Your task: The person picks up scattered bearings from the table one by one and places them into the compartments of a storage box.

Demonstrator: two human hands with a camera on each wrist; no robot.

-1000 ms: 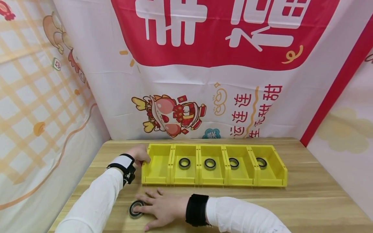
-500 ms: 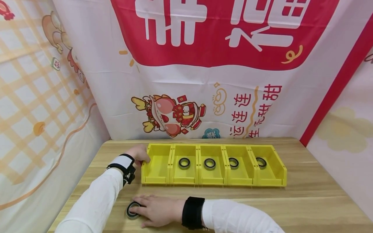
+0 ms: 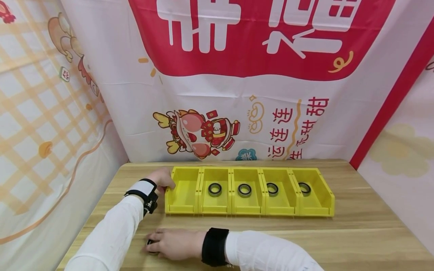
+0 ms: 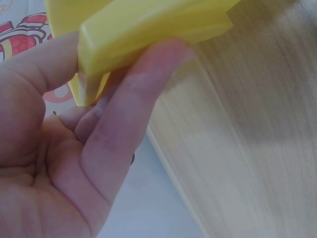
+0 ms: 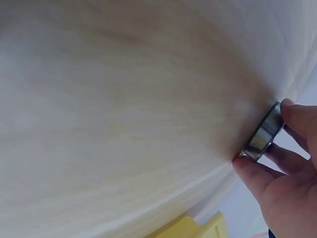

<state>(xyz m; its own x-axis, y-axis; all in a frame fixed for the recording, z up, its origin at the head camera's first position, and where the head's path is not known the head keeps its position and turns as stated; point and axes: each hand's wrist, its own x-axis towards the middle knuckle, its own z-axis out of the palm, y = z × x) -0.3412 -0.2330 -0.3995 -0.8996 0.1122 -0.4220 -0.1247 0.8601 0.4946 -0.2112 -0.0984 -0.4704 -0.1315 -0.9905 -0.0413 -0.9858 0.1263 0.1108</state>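
My left hand [image 3: 162,178] holds the left side wall of a row of joined yellow storage bins [image 3: 215,209]. In the left wrist view, thumb and fingers pinch the bin's thick yellow edge [image 4: 129,37] from either side. Down at the front left of the table, my right hand [image 3: 178,244] grips a ball bearing [image 5: 265,133] by its rim. The right wrist view has this bearing between thumb and fingertips, its shiny outer face showing, close over the wood. From the head, the hand covers most of it.
Similar bearings lie one each in the other bins: one bearing [image 3: 214,189] in the second bin, one bearing [image 3: 244,190] in the middle, two more to the right. The leftmost bin holds none. Printed cloth [image 3: 217,90] hangs behind the wooden table [image 3: 366,226].
My right hand has slid a little left, and its spread fingers have closed round the bearing, which has shifted slightly left. The left hand and bins stay put.
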